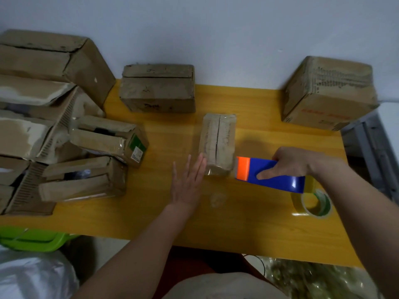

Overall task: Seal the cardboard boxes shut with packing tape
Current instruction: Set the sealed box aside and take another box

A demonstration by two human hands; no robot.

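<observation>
We cannot see the near part of the tape roll [312, 203], hidden behind the blue dispenser [274, 173] and the right hand [295, 162] gripping it. The stack of boxes [32, 117] at far left is cut off by the left edge. Red print on the far right box [330, 91] is too blurred to read. The label on the green-ended box [110, 139] is too small to read.

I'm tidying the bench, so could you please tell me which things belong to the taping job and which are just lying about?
In use:
- small box, seam up, left hand flat against its side
- blue tape dispenser, held in right hand
- unsealed boxes at left

Lying about:
- spare tape roll
- green bin
- plastic bag
</observation>
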